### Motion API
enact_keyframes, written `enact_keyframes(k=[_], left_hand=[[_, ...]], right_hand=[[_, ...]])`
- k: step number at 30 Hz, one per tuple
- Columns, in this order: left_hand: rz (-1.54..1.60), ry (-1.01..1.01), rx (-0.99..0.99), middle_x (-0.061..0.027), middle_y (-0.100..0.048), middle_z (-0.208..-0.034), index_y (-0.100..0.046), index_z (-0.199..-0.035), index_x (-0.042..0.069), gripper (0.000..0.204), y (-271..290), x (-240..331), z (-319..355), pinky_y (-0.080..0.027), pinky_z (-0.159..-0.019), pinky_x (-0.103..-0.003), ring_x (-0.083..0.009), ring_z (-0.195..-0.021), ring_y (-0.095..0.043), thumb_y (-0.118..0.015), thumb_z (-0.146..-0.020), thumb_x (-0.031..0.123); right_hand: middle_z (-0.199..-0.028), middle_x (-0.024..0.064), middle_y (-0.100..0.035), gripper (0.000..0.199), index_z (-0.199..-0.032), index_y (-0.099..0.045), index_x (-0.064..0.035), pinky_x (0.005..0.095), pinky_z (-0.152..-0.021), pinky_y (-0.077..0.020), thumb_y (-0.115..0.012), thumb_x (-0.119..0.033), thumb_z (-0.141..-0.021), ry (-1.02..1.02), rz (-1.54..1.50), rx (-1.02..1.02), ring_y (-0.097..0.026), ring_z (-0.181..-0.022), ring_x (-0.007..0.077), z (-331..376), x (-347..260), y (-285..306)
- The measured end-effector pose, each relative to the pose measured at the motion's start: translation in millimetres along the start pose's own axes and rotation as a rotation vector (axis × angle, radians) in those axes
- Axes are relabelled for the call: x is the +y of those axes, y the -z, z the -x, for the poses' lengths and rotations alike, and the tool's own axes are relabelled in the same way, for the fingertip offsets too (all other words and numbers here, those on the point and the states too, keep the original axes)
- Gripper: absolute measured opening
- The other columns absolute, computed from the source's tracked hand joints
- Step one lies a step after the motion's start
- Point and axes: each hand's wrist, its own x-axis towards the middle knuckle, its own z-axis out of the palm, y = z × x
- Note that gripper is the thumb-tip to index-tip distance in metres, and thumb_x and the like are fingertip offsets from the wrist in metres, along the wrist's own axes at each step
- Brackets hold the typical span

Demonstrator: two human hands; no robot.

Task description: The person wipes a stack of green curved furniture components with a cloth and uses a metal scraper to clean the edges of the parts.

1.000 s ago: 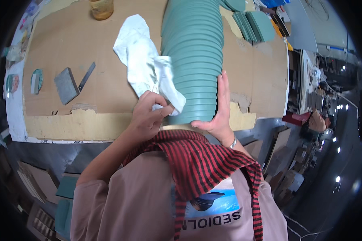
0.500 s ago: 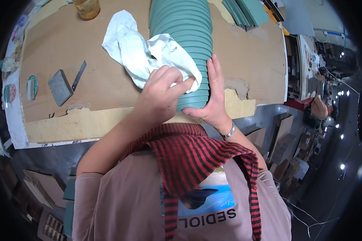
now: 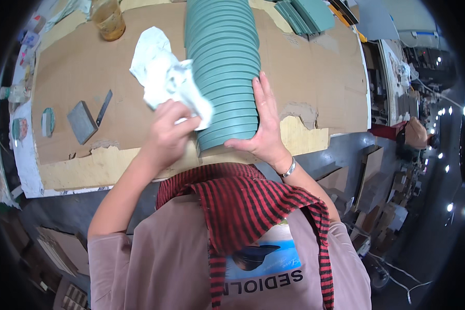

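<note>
A long row of overlapping green panels, with curved edges like ribs, runs away from me down the middle of the cardboard-covered table. Pinched in my left hand is a white cloth, partly blurred, its lower end at the left edge of the near panels. My right hand rests against the right side of the row, fingers stretched out along it and thumb across the near end. It grips nothing.
On the left lie a grey block, a dark narrow blade and a small round green-rimmed thing. A stained plastic cup stands at the far left. More green panels lie at the far right. Torn cardboard bares the wood near the front edge.
My left hand has drawn the cloth leftward, from across the near panels to their left edge. My right hand keeps its place against the panels. The view has shifted slightly.
</note>
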Motion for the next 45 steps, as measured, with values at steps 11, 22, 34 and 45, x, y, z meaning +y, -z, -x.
enact_keyframes(k=[11, 22, 34, 45], left_hand=[[0.066, 0.054, 0.069, -0.0111, -0.06, -0.089, -0.072, -0.091, 0.004, 0.029, -19, 15, 41, -0.049, -0.073, -0.038, -0.0285, -0.084, -0.06, -0.064, -0.067, -0.01], [0.01, 0.098, -0.004, -0.0077, -0.061, -0.092, -0.074, -0.097, 0.009, 0.038, -16, 38, 33, -0.047, -0.073, -0.038, -0.0282, -0.084, -0.057, -0.067, -0.063, -0.008], [0.026, 0.114, -0.041, -0.012, -0.059, -0.089, -0.069, -0.09, 0.0, 0.028, -11, 45, 17, -0.046, -0.071, -0.039, -0.0308, -0.081, -0.055, -0.063, -0.065, -0.011], [-0.004, 0.042, -0.049, -0.009, -0.06, -0.089, -0.068, -0.089, 0.002, 0.029, -17, 55, -10, -0.044, -0.073, -0.038, -0.0294, -0.08, -0.053, -0.06, -0.064, -0.007]], right_hand=[[-0.157, 0.0311, -0.022, 0.134, -0.152, -0.027, 0.0026, 0.0545, -0.114, -0.0296, -0.087, -0.064, -0.053, -0.002, -0.034, 0.014, -0.029, -0.141, 0.0511, 3, 3, -3], [-0.158, 0.0258, -0.024, 0.138, -0.155, -0.014, 0.0016, 0.0442, -0.119, -0.0268, -0.097, -0.033, -0.05, -0.385, -0.49, -0.012, -0.025, -0.148, 0.037, 44, 13, -13], [-0.158, 0.0262, -0.025, 0.131, -0.154, -0.018, 0.004, 0.0414, -0.119, -0.0274, -0.096, -0.029, -0.054, -0.393, -0.516, -0.02, -0.027, -0.148, 0.0358, 41, 9, -10], [-0.158, 0.0267, -0.026, 0.128, -0.154, -0.019, 0.0044, 0.0411, -0.119, -0.0272, -0.095, -0.029, -0.056, -0.346, -0.501, -0.026, -0.026, -0.148, 0.0357, 46, 10, -8]])
